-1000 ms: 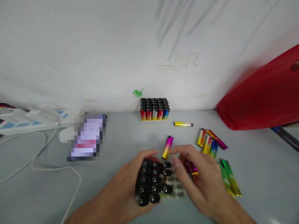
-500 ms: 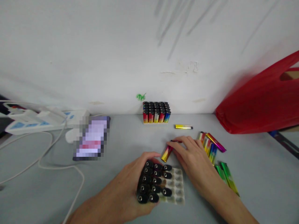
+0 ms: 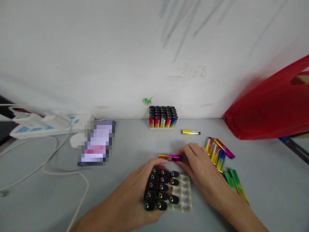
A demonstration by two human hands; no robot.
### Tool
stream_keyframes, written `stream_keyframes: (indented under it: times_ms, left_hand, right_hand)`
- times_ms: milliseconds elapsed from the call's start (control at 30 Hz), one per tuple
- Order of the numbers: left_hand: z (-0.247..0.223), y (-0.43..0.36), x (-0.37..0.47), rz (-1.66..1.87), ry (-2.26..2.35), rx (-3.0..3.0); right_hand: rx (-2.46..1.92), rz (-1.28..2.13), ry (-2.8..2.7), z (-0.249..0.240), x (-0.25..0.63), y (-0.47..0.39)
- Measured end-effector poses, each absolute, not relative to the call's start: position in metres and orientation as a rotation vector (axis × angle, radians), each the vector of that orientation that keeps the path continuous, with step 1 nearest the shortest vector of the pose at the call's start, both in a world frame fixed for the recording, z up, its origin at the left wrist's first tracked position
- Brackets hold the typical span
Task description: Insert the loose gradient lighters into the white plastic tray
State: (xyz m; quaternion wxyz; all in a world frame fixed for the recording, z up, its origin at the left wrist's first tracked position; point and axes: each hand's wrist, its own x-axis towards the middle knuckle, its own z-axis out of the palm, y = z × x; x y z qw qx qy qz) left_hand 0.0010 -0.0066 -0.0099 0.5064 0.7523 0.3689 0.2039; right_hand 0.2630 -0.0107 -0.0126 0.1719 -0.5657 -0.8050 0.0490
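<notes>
Already the tray (image 3: 183, 193) is holding about a dozen lighters; beside it, the left hand (image 3: 135, 196) is gripping them, the right hand (image 3: 196, 164) pinching another lighter (image 3: 169, 157), loose ones (image 3: 218, 154) waiting.

Bare grey tabletop (image 3: 135, 141) lying open between phone (image 3: 98, 143) and full lighter block (image 3: 162, 116), loose lighters (image 3: 218, 153) crowding the right, red bag (image 3: 270, 106) blocking the corner, cables (image 3: 48, 161) trailing left
</notes>
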Motion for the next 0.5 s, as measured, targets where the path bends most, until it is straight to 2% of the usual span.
stream_keyframes:
  times_ms: [300,500]
  left_hand:
    - [-0.009,-0.008,-0.001,0.470,0.914,1.815]
    - [0.000,-0.007,0.000,0.450,0.883,1.808]
  right_hand:
    - [-1.504,0.591,-2.006,0.001,0.257,-0.017]
    - [-1.390,0.776,-1.658,0.008,0.254,-0.019]
